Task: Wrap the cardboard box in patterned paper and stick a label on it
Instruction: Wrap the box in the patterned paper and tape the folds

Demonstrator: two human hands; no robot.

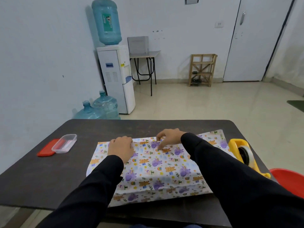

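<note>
Well, I am standing somewhere in the middle of the wrapping, by my own reckoning. The white wrapping paper printed with purple and orange cartoon animals (158,163) is lying draped over a low, flat-topped shape at the centre of the dark brown rectangular table (41,178). I am taking that shape to be the cardboard box, though no cardboard is showing anywhere.

My left hand (121,148) is curling its fingers onto the paper along the far edge of the top and holding it down. My right hand (167,137) is pinching the sheet's edge just beside it, where a seam seems to be forming.

I am seeing no tape on that seam. The paper's ends are lying out loose on the table at both sides, so I am judging the seam, both end folds and the label as not yet done.

The yellow plastic tape dispenser (241,152) is sitting just beside the right-hand flap. The small clear plastic tub (65,143) is resting on its flat red lid (46,148) well off to the left; I cannot tell whether labels are in it.
</note>
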